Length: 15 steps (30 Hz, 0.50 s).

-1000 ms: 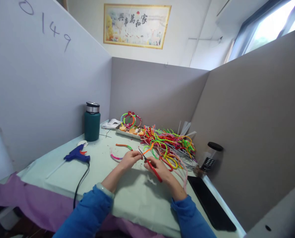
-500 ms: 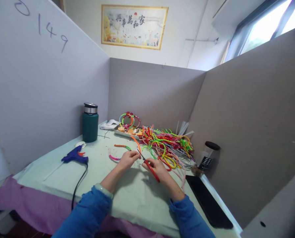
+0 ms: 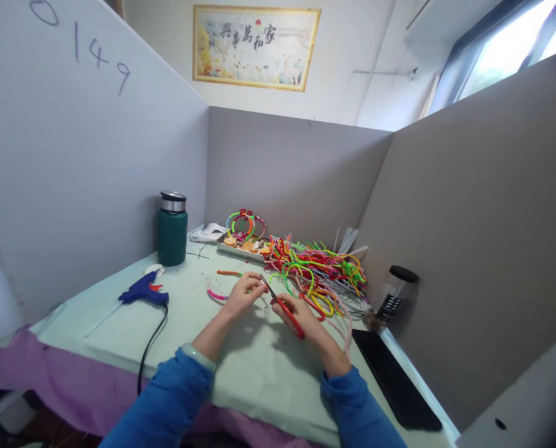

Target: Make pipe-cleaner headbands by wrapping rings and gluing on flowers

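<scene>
Red-handled scissors [image 3: 291, 316] are in my right hand [image 3: 303, 317], their dark blades pointing up and left toward my left fingertips. My left hand [image 3: 244, 295] is closed in a pinch near the blade tips; what it holds is too small to make out. Just left of it, a pink and purple curved stem [image 3: 216, 295] and an orange and green stem [image 3: 228, 272] lie on the table. A large heap of colourful fuzzy stems [image 3: 315, 264] lies beyond my right hand.
A blue glue gun [image 3: 144, 291] with a black cord and a green bottle [image 3: 172, 230] stand at the left. Behind is a metal tray [image 3: 240, 252] with rings. A black slab [image 3: 394, 376] and a lidded jar [image 3: 396, 292] are at the right.
The orange strip that stood up between my hands no longer shows there. The scissors and my right hand have shifted slightly, and the view has moved a little.
</scene>
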### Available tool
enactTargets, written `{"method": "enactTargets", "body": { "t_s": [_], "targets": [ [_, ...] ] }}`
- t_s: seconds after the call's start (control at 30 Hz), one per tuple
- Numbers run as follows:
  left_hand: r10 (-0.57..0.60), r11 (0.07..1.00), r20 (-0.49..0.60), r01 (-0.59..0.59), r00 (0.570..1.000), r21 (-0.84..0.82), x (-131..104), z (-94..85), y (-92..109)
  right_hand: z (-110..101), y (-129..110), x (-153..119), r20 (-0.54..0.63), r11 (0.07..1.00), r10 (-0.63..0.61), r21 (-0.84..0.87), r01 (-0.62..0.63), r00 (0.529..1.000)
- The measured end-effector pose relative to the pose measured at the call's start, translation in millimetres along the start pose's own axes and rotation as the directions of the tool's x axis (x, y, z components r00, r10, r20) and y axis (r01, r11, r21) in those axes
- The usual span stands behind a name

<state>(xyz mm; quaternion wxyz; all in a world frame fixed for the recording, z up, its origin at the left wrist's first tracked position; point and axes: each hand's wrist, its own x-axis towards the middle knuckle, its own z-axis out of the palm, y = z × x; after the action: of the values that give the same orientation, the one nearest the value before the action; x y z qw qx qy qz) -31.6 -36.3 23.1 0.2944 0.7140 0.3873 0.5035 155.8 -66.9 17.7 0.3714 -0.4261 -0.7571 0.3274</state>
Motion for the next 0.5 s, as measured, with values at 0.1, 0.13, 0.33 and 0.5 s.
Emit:
{"method": "enactTargets", "body": {
  "t_s": [0.1, 0.13, 0.33, 0.5],
  "targets": [
    [0.081, 0.990, 0.046, -0.075, 0.996, -0.119, -3.0, -3.3, 9.2, -0.3, -6.5, -4.2, 0.102, 0.972, 0.045, 0.226, -0.067, 0.994],
    [0.092, 0.982, 0.080, -0.077, 0.993, -0.171, -3.8, -3.8, 11.3, -0.1, -8.7, -5.6, 0.122, 0.957, 0.039, 0.281, -0.072, 0.992],
    [-0.013, 0.962, 0.177, 0.061, 0.984, -0.268, -5.0, 0.8, 8.4, 0.5, -19.6, -12.3, 0.122, 0.936, -0.055, 0.352, 0.009, 0.991],
    [0.010, 0.963, 0.188, 0.041, 0.982, -0.267, -4.3, 5.7, 3.9, 3.6, -19.5, -12.4, 0.140, 0.962, -0.060, 0.271, 0.020, 0.988]
  ]
}}
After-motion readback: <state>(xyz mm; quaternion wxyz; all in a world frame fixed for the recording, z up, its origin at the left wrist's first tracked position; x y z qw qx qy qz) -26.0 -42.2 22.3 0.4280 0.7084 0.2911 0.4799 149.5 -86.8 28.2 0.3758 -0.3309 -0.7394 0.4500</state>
